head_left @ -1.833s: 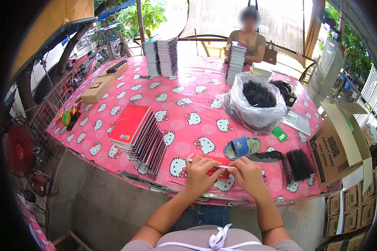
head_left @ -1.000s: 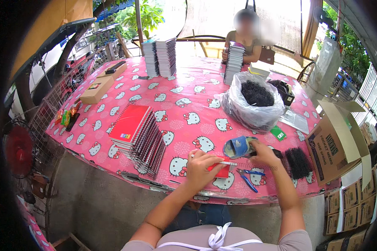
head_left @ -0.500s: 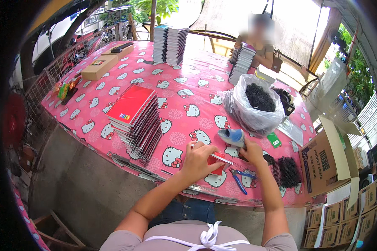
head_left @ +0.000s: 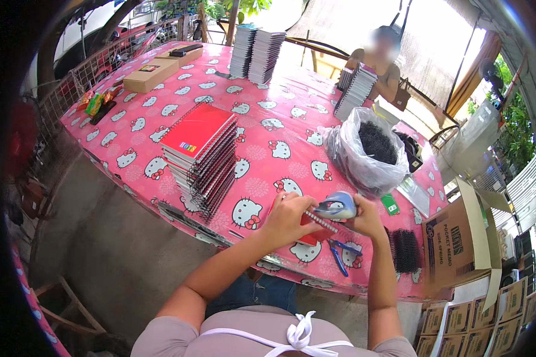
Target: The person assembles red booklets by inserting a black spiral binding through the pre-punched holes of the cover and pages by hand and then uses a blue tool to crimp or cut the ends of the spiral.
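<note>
My left hand (head_left: pixel 289 221) is closed on a small red notebook (head_left: pixel 308 239) lying on the table, its spiral-bound edge raised toward the right. In my right hand (head_left: pixel 366 218) is a rounded blue-and-white hand tool (head_left: pixel 337 206), whose exact kind is blurred. Its tip is at or just above the notebook's coil; contact cannot be made out. Blue-handled pliers (head_left: pixel 339 259) lie right of the notebook, jaws apart. Bundled black spiral coils (head_left: pixel 404 250) rest beyond my right wrist. A tall stack of red spiral notebooks (head_left: pixel 199 131) stands to the left.
Right of centre sits a plastic bag (head_left: pixel 354 157) of black coils, with a green card (head_left: pixel 390 204) nearby. An open cardboard box (head_left: pixel 455 244) stands at the table's right. Notebook stacks (head_left: pixel 257 56) rise at the back. A person (head_left: pixel 387 65) is behind another stack (head_left: pixel 355 92).
My right hand has brought the blue-and-white tool left and up to the notebook's coiled edge. My left hand keeps its hold. The whole view has shifted slightly.
</note>
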### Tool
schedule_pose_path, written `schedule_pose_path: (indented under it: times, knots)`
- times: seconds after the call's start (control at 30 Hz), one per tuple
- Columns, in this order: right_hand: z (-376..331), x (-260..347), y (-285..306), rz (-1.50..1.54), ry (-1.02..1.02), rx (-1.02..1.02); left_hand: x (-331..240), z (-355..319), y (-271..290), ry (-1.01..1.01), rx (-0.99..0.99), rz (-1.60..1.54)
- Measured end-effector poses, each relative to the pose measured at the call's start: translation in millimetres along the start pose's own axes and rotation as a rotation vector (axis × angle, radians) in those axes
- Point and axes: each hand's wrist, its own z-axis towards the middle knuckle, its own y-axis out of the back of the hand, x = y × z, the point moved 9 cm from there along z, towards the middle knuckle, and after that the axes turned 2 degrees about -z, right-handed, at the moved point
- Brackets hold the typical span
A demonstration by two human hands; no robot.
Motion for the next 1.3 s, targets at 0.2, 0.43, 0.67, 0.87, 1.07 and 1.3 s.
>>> schedule_pose_path:
  times: [0.2, 0.43, 0.67, 0.87, 1.07, 1.3]
  knots:
    - [23.8, -5.7, -4.2, -0.183, 0.026, -0.081, 42.0, -14.4, 18.1, 0.236, -0.059, -0.356]
    - [34.0, 13.8, -16.7, -0.124, -0.050, -0.053, 96.2, -43.4, -1.6, 0.586, -0.163, -1.094]
    - [35.8, 25.9, -27.2, -0.020, 0.042, -0.038, 98.1, -42.5, -7.8, 0.580, -0.210, -1.229]
    - [43.9, 31.8, -33.6, -0.182, 0.152, -0.048, 94.1, -44.1, -12.5, 0.631, -0.187, -1.324]
    - [34.8, 23.0, -36.8, -0.192, 0.146, -0.081, 95.1, -47.0, -8.5, 0.649, -0.175, -1.277]
    - [-7.7, -91.3, 26.1, -0.831, -0.315, -0.492, 69.3, -33.4, -8.9, 0.504, -0.076, -1.171]
